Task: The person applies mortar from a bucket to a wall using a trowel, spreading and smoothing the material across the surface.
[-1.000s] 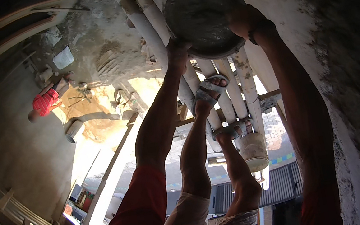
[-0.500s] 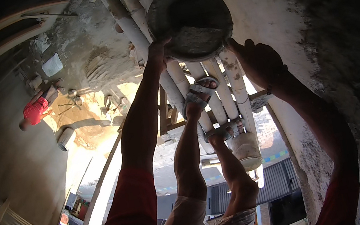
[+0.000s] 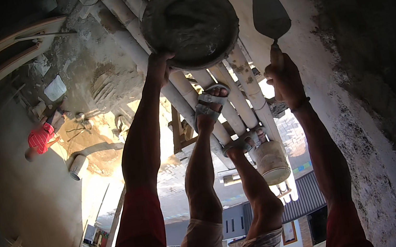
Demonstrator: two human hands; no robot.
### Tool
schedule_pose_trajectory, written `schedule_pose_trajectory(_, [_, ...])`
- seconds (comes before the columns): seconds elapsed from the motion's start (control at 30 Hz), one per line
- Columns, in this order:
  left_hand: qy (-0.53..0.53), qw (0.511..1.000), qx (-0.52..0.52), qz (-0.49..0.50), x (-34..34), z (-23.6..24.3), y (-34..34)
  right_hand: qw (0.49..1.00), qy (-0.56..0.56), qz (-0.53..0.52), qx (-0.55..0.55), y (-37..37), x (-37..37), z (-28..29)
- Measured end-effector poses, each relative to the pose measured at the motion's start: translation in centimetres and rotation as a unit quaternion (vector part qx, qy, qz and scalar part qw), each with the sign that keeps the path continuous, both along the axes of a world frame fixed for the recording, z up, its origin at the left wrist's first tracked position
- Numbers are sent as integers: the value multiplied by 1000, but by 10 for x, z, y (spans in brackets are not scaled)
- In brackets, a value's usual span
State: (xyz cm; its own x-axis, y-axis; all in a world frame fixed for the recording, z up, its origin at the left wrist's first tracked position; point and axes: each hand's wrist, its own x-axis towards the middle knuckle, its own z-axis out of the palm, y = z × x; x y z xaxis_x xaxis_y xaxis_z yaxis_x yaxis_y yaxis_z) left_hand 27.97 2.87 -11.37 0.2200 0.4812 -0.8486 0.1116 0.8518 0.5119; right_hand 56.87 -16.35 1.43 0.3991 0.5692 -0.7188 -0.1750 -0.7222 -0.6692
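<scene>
A round dark basin [image 3: 196, 52] of wet grey mortar [image 3: 195, 15] is above the scaffold poles. My left hand [image 3: 160, 67] grips its near-left rim, fingers mostly hidden under the edge. To the right, apart from the basin, my right hand [image 3: 285, 79] is wrapped round the handle of a pointed trowel [image 3: 270, 13]. The trowel's broad blade points up in the picture, in front of the pale wall, and appears flat and grey. Whether the blade touches the wall I cannot tell.
My sandalled feet stand on scaffold poles [image 3: 230, 112] with gaps between them, high above the ground. A pale bucket [image 3: 272, 163] hangs or stands by them. A rough plastered wall [image 3: 324, 117] rises at right. Far below left are a person in red [image 3: 41, 138] and another bucket [image 3: 77, 167].
My right hand has left the basin's right rim and moved away, now showing the trowel raised beside the wall. The basin has shifted slightly left, still held by my left hand.
</scene>
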Motion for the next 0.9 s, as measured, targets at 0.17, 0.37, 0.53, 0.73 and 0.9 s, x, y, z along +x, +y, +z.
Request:
schedule_pose_trajectory(0.17, [-12, 1000, 0, -24, 26, -3, -6, 981, -155, 19, 114, 113, 32, -112])
schedule_pose_trajectory(0.37, [51, 999, 19, -5, 17, 44, -38, 970, -242, -16, 27, 82, -13, -82])
schedule_pose_trajectory(0.53, [46, 997, -2, -68, 14, 122, -111, 983, -172, -56, 30, -48, -26, -34])
schedule_pose_trajectory(0.73, [49, 981, -4, -185, 7, 209, -203, 981, -135, -133, 51, -189, -49, 77])
schedule_pose_trajectory(0.9, [103, 951, -10, -290, 32, 295, -244, 980, -97, -168, -33, -273, -61, 160])
